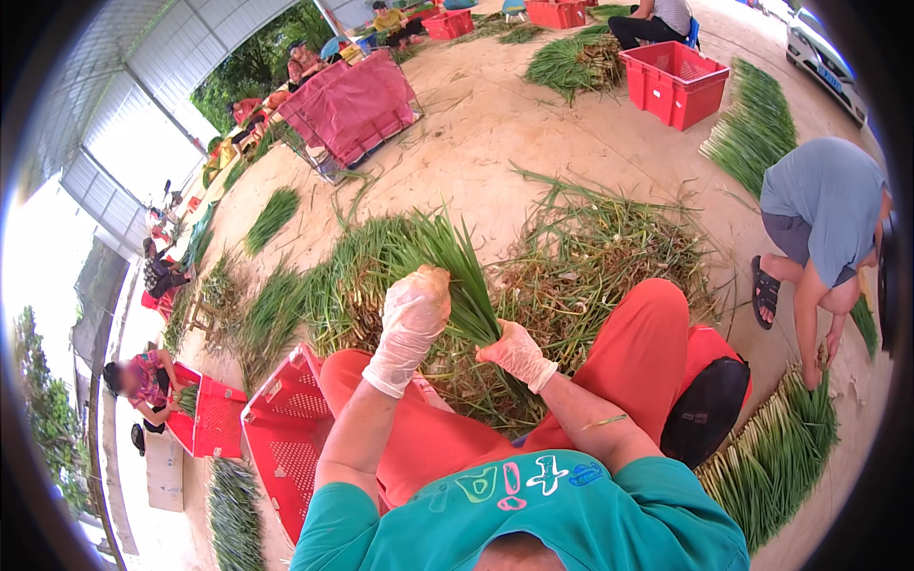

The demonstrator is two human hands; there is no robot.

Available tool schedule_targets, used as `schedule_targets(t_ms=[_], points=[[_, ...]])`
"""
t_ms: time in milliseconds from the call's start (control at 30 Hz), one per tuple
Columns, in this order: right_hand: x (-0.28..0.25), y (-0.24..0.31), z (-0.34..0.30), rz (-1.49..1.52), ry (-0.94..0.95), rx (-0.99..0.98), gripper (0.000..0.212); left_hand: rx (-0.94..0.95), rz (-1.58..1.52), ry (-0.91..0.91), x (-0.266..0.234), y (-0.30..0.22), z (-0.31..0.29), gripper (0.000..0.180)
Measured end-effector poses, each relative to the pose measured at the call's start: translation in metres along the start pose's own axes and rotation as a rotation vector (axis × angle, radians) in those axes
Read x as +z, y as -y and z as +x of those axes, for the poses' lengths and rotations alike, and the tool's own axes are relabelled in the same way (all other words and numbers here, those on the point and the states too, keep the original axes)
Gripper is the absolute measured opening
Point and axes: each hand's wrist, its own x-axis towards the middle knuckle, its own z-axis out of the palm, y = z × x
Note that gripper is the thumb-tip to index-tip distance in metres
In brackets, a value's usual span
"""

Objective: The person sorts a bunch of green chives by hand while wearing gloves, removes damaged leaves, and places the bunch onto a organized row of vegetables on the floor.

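Observation:
Both my hands wear thin, see-through whitish gloves. A bunch of green chives [465, 290] slants between them in front of my lap. My right hand [519, 355] is closed around the lower part of the bunch. At its left side, higher up, my left hand [416, 306] is closed with curled fingers against the leaves; its fingertips are partly hidden. Beyond my left hand lies a long heap of chives [333, 285]. A pile of loose, brownish trimmed leaves and stalks [600, 266] spreads over the floor beyond my right hand.
Beside my left leg stands a red plastic crate [286, 447]. On the right, a bending person [824, 209] reaches to a row of chives [785, 447]. Farther off are another red crate [674, 86], a pink cloth-covered frame [352, 105], and several seated people.

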Motion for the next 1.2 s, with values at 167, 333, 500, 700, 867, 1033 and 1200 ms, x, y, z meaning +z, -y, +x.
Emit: schedule_targets(t_ms=[167, 333, 500, 700, 867, 1033, 1200], points=[[-0.006, -0.015, 0.005, 0.149, -0.024, -0.025, 0.037, -0.591, -0.967, -0.128, -0.020, -0.004, -0.010, 0.012], [-0.006, -0.023, 0.008, 0.483, 0.062, -0.008, 0.031, -0.823, -1.220, -0.028, -0.022, 0.016, -0.062, 0.024], [-0.001, -0.010, 0.003, 0.276, 0.011, 0.056, 0.037, -0.777, -0.731, 0.363, 0.042, -0.018, -0.090, 0.081], [0.012, -0.015, 0.000, 0.377, 0.078, -0.095, 0.052, -0.744, -1.194, -0.333, 0.112, -0.049, -0.066, 0.063], [-0.001, 0.004, -0.006, 0.236, 0.232, -0.160, 0.057, -0.918, -1.432, -0.413, 0.121, -0.041, -0.058, 0.049], [0.001, 0.012, -0.006, 0.331, 0.248, -0.099, 0.062, -0.915, -1.655, -0.366, 0.099, -0.046, -0.056, 0.050], [0.001, 0.012, -0.007, 0.453, 0.223, -0.052, 0.044, -0.874, -1.549, -0.300, 0.075, -0.043, -0.045, 0.046]])
